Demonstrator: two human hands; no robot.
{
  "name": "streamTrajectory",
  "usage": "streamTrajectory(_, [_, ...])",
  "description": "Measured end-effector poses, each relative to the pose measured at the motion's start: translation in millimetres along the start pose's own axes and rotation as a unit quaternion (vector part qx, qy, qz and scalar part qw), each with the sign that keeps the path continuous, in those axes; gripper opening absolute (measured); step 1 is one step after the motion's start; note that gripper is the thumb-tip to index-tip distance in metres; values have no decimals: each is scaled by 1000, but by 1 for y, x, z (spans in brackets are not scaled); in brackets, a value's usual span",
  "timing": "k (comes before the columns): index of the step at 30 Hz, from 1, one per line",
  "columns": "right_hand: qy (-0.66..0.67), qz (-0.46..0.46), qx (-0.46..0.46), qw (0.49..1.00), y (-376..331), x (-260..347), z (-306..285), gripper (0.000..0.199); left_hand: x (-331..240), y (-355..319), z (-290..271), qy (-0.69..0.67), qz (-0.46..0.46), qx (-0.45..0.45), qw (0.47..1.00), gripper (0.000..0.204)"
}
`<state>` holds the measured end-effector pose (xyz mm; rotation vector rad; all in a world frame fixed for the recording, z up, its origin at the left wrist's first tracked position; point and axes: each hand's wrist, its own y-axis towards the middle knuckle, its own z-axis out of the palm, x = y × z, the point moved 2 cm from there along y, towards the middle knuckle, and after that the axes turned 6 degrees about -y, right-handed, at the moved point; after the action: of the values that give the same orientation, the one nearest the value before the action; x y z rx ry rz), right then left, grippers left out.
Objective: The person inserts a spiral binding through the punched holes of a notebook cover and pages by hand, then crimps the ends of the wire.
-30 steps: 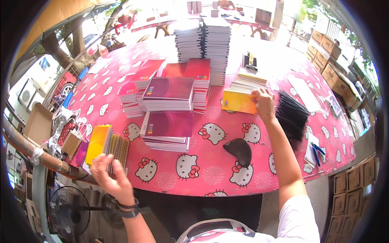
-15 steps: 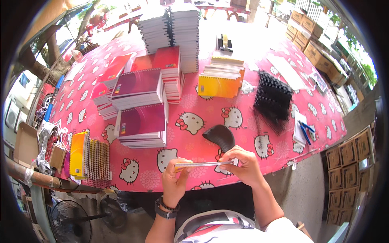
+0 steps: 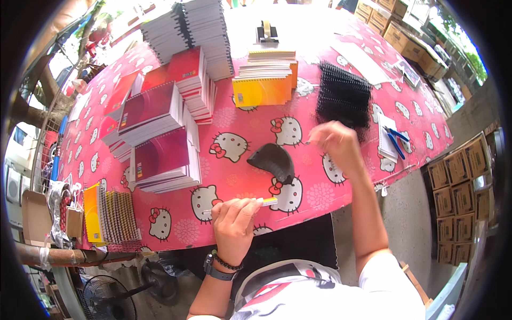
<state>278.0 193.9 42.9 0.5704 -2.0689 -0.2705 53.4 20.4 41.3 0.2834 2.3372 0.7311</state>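
Observation:
Close to the table's front edge, my left hand (image 3: 233, 217) is closed over a thin notebook (image 3: 271, 201) seen edge-on, with a strip of yellow cover showing. My right hand (image 3: 336, 140) hovers just in front of a pile of black binding coils (image 3: 344, 96). Its fingers are bent and smeared by motion, so whether they hold anything is unclear. Between the hands and a little beyond lies a dark, curved, kidney-shaped piece (image 3: 271, 160). Farther back stands a stack of yellow-orange notebooks (image 3: 262, 92).
Stacked purple notebooks (image 3: 160, 154), red ones (image 3: 188, 64) and tall spiral-bound stacks (image 3: 208, 37) fill the left. Spiral-bound yellow notebooks (image 3: 93, 213) stand at the near left corner. Blue-handled pliers (image 3: 396, 141) lie at right; a tape dispenser (image 3: 266, 33) sits at the back.
My right hand has let go of the notebook and moved away, up and to the right, toward the black coils. The left hand keeps the notebook. The whole view has shifted slightly.

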Motion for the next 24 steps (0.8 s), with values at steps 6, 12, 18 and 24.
streamTrajectory(6, [-379,39,7,924,17,-62,-2,31,-9,-4,-3,-8,10,-14,1000,16])
streamTrajectory(12, [-190,133,-22,972,30,-55,-16,21,-9,2,-6,-12,-4,16,1000,17])
streamTrajectory(18, [-194,117,-71,971,31,-39,-28,25,-3,8,-4,-24,3,16,1000,17])
streamTrajectory(24, [-74,-2,72,995,-2,12,-29,19,4,24,0,-36,7,22,999,18])
